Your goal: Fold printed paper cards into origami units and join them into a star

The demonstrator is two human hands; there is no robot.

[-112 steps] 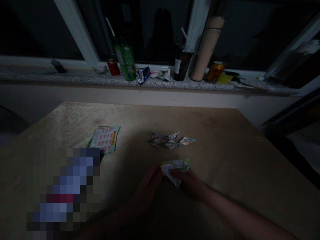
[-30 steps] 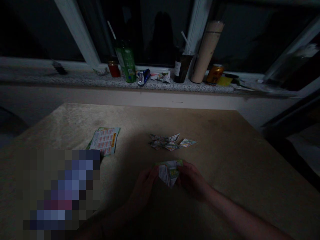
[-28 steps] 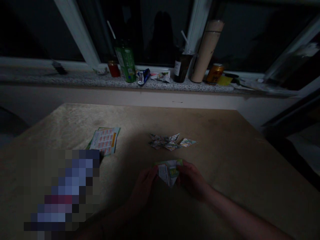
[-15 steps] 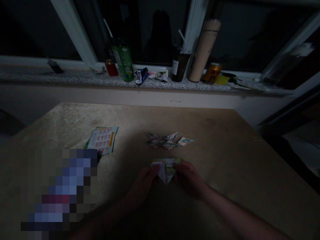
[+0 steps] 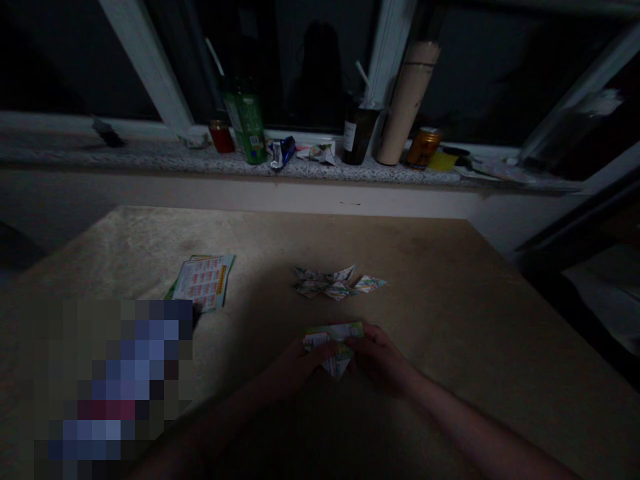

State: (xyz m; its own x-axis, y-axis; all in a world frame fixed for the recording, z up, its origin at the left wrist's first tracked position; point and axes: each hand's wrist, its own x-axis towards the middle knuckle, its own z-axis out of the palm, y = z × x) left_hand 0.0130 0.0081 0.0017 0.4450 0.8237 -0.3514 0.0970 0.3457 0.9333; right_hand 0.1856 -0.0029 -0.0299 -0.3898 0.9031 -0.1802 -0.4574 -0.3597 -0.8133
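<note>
A folded piece of printed paper, with a straight top edge and a point facing down, is held between my two hands above the near part of the table. My left hand grips its left side, thumb lying across the front. On the right side my right hand pinches it, the thumb close to the middle and the other fingers behind. Just beyond the hands lie several pointed folded paper pieces in a loose cluster. The fingers behind the paper are mostly hidden.
A stack of printed sheets lies on the table at left, beside a pixelated patch. Along the windowsill stand a green container, a dark cup, a tall beige flask and an orange can. The room is dim.
My left thumb has moved right across the front of the paper, toward the right thumb. The paper sits slightly lower, its upper part tilted. The things on the table have stayed put.
</note>
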